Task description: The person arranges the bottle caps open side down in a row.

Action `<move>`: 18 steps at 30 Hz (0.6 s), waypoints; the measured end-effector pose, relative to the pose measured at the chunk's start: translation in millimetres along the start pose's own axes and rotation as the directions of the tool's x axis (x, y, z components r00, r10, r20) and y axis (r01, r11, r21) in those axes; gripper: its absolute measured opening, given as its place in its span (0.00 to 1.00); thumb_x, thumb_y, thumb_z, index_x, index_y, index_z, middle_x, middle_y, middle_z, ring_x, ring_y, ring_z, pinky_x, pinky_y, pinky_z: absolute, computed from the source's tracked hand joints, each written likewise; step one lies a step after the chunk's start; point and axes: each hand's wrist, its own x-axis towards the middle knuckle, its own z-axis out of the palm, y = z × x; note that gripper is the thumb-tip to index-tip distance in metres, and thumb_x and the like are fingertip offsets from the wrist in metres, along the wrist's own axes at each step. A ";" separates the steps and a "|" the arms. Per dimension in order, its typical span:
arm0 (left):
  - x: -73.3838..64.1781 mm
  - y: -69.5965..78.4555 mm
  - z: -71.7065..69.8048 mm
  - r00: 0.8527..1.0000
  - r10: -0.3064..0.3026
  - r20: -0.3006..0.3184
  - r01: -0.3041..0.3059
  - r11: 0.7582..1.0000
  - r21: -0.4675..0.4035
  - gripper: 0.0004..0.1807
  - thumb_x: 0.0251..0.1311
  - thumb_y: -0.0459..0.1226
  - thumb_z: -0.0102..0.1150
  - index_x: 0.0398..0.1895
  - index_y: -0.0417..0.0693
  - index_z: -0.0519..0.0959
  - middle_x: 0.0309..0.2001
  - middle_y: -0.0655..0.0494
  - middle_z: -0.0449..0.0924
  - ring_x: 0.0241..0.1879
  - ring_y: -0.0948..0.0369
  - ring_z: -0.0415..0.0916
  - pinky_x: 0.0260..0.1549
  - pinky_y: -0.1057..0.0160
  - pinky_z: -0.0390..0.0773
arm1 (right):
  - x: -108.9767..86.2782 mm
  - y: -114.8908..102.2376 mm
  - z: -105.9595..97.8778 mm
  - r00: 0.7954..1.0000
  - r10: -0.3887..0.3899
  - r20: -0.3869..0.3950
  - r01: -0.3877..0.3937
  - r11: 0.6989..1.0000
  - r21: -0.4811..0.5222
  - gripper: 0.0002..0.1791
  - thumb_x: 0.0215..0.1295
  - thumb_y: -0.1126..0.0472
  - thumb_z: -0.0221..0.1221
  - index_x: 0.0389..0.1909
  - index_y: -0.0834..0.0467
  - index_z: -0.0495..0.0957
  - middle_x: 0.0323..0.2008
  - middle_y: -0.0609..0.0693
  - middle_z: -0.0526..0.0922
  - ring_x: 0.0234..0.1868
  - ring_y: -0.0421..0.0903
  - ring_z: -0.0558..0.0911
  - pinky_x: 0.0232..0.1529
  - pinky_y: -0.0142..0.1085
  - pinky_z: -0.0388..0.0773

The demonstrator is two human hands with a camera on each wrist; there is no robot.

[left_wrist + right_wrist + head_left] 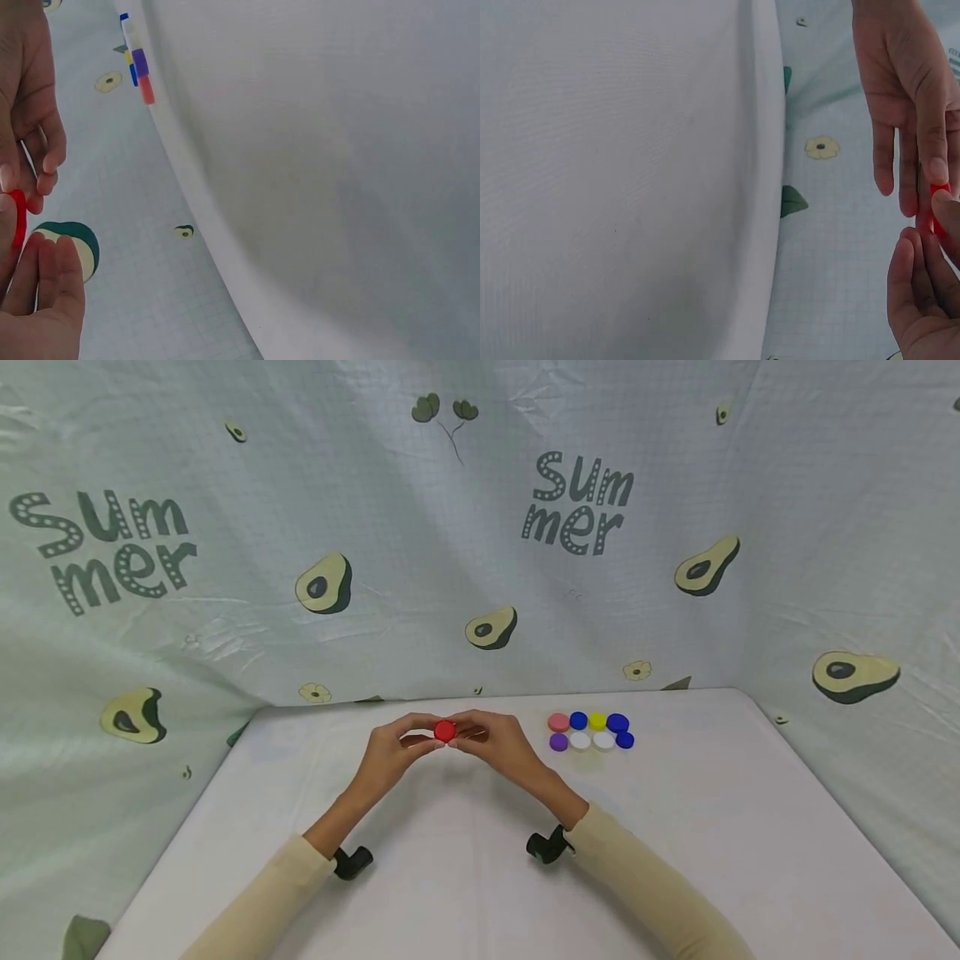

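Note:
A small round red bottle cap [445, 731] is held up between both hands, its flat face toward the head camera. My left hand [390, 749] pinches its left side between thumb and fingertips, and my right hand [504, 745] pinches the right side the same way. From the left wrist view, the red cap [19, 219] shows edge-on between the fingertips of the two hands. In the right wrist view a bit of its red edge [939, 189] shows, mostly covered by fingers. Both hands are raised over the white table [465, 893], with soft shadows below.
Right of the hands, several coloured caps lie in two close rows, among them a pink cap [558, 722], a yellow cap [597, 721] and a purple cap [558, 742]. Behind the table hangs a pale curtain [420, 518] printed with avocados and lettering.

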 end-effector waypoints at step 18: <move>4.9 16.2 11.3 1.000 -0.004 0.007 0.004 0.999 -0.045 0.20 0.55 0.30 0.74 0.52 0.37 0.85 0.47 0.44 0.88 0.48 0.49 0.85 0.52 0.50 0.83 | -12.4 -8.7 -22.3 1.000 -0.025 -0.005 0.024 0.999 -0.048 0.20 0.64 0.61 0.70 0.56 0.59 0.83 0.49 0.51 0.88 0.46 0.44 0.87 0.49 0.32 0.84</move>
